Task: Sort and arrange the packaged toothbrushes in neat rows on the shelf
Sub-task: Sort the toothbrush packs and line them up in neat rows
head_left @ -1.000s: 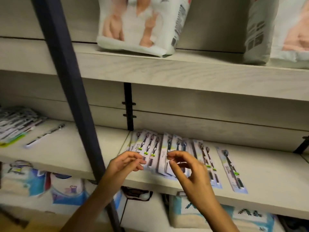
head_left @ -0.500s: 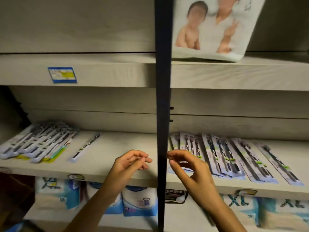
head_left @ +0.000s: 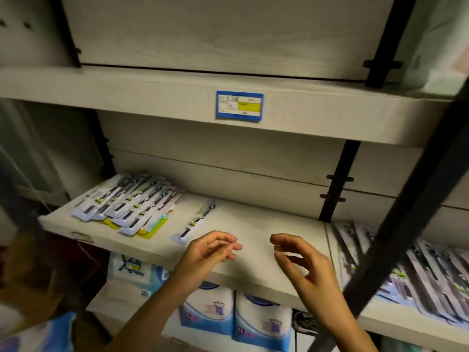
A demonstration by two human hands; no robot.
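A pile of packaged toothbrushes lies fanned at the left end of the pale shelf. One single toothbrush pack lies apart, just right of the pile. More toothbrush packs lie in a row on the adjoining shelf at the right, blurred. My left hand hovers over the shelf's front part, fingers loosely curled, holding nothing, a little below and right of the single pack. My right hand hovers beside it, fingers relaxed and empty.
A dark diagonal post crosses the right side in front of the shelves. A blue and yellow price label sits on the upper shelf's edge. White and blue packs stand on the shelf below. Black uprights hold the back panel.
The view has swung left: the left pile and single pack are now central, the right row has slid to the edge. Both hands stayed empty and moved a little further apart.
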